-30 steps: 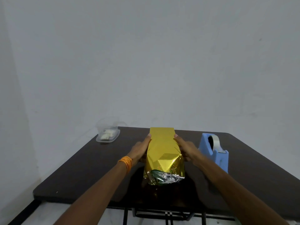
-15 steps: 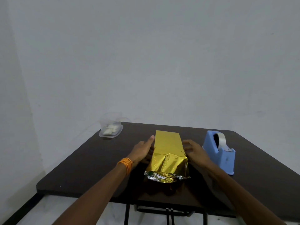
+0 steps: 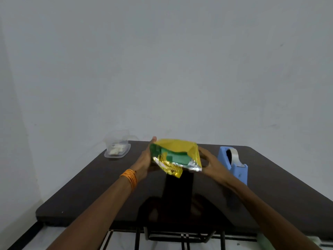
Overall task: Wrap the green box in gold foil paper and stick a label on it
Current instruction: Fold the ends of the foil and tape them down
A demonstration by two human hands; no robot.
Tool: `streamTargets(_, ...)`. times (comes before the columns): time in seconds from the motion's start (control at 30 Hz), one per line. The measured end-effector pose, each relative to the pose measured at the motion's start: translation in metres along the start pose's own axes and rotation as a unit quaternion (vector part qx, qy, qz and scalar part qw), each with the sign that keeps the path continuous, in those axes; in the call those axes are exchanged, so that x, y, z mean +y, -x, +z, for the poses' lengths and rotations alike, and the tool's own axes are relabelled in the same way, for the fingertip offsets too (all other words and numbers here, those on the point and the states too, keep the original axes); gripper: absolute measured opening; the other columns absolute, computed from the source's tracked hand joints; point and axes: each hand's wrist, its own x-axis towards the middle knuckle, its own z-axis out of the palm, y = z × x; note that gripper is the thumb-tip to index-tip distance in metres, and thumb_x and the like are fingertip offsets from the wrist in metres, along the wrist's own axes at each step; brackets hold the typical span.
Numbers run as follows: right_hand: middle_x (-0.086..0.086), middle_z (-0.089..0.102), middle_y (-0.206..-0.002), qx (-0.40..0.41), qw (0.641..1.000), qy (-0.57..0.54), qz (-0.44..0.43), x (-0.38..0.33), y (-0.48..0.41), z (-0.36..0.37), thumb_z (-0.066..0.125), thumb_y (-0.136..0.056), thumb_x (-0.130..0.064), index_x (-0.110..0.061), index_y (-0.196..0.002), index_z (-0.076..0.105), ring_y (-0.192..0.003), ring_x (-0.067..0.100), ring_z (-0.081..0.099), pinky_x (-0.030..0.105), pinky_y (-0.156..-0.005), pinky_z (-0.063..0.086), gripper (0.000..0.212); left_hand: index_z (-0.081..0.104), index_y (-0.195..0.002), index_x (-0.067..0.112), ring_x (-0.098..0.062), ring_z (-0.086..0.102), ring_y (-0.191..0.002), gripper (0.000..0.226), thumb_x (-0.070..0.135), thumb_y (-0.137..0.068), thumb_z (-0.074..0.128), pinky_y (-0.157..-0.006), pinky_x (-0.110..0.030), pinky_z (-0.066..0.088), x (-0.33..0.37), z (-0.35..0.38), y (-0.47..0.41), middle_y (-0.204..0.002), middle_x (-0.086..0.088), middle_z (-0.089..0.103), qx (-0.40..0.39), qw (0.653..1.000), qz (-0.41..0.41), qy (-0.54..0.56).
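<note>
The green box [image 3: 173, 156] is lifted off the dark table [image 3: 90, 186] and tipped so its near end faces me. Gold foil paper [image 3: 177, 146] covers its top and sides. The foil at this end hangs open in loose crumpled flaps, silver inside, and the green end shows. My left hand [image 3: 145, 159] holds the box's left side, thumb up at the far corner. My right hand [image 3: 207, 161] grips the right side, fingers curled round the foil edge. No label is visible on the box.
A blue tape dispenser [image 3: 232, 163] with a clear tape roll stands just right of my right hand. A clear plastic container [image 3: 117, 147] with small pale pieces sits at the back left of the table. A wall rises right behind the table.
The box lay flat on the table between both hands. Now both hands have raised it and tipped its open near end up toward me, exposing the green end.
</note>
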Motion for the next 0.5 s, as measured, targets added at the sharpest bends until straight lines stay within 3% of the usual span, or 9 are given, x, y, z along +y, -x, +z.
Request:
streamTargets(0.03, -0.011, 0.058, -0.137, 0.015, 1.000, -0.005, 0.002, -0.008, -0.005, -0.001, 0.087, -0.075, -0.029, -0.041, -0.135, 0.050, -0.124, 0.002, 0.056, 0.024, -0.097, 0.050, 0.071, 0.074, -0.097, 0.011, -0.024, 0.067, -0.090, 0.078, 0.081, -0.083, 0.041, -0.092, -0.045, 0.054, 0.014, 0.006, 0.012, -0.098, -0.011, 0.073, 0.011, 1.000, 0.009, 0.008)
streamTargets(0.1, -0.010, 0.067, -0.125, 0.031, 0.999, -0.025, 0.014, -0.023, -0.015, -0.001, 0.078, -0.076, -0.054, -0.036, -0.129, 0.058, -0.118, 0.006, 0.061, 0.029, -0.098, 0.049, 0.060, 0.070, -0.085, 0.004, -0.022, 0.063, -0.070, 0.079, 0.075, -0.090, 0.034, -0.072, -0.036, 0.057, 0.030, 0.012, 0.017, -0.080, -0.014, 0.069, 0.016, 0.999, 0.039, -0.007)
streamTargets(0.17, -0.009, 0.068, -0.119, 0.044, 0.998, -0.030, 0.034, -0.036, -0.021, -0.004, 0.065, -0.080, -0.069, -0.033, -0.123, 0.060, -0.115, 0.011, 0.062, 0.026, -0.086, 0.053, 0.057, 0.070, -0.085, 0.000, -0.023, 0.065, -0.070, 0.085, 0.076, -0.089, 0.034, -0.077, -0.037, 0.058, 0.042, 0.018, 0.018, -0.078, -0.015, 0.071, 0.017, 0.998, 0.057, -0.033)
streamTargets(0.27, -0.005, 0.064, -0.119, 0.049, 0.997, -0.024, 0.048, -0.043, -0.024, -0.005, 0.056, -0.091, -0.058, -0.024, -0.123, 0.059, -0.106, 0.005, 0.061, 0.012, -0.065, 0.051, 0.046, 0.069, -0.093, -0.001, -0.023, 0.069, -0.072, 0.085, 0.077, -0.088, 0.036, -0.082, -0.038, 0.061, 0.049, 0.023, 0.018, -0.086, -0.017, 0.073, 0.045, 0.993, 0.071, -0.078)
streamTargets(0.4, -0.012, 0.058, -0.113, 0.047, 0.995, -0.029, 0.078, -0.040, -0.018, -0.004, 0.054, -0.098, -0.044, -0.024, -0.125, 0.051, -0.099, -0.003, 0.055, 0.006, -0.058, 0.049, 0.034, 0.069, -0.096, 0.001, -0.023, 0.069, -0.071, 0.082, 0.075, -0.090, 0.035, -0.071, -0.032, 0.059, 0.044, 0.028, 0.018, -0.086, -0.017, 0.074, 0.055, 0.993, 0.070, -0.083)
streamTargets(0.5, -0.003, 0.062, -0.120, 0.053, 0.995, -0.020, 0.080, -0.041, -0.019, -0.005, 0.052, -0.092, -0.056, -0.017, -0.129, 0.056, -0.105, 0.005, 0.060, 0.011, -0.060, 0.051, 0.054, 0.069, -0.091, 0.002, -0.021, 0.064, -0.066, 0.077, 0.071, -0.093, 0.034, -0.059, -0.028, 0.053, 0.044, 0.031, 0.022, -0.085, -0.019, 0.073, 0.063, 0.990, 0.081, -0.097)
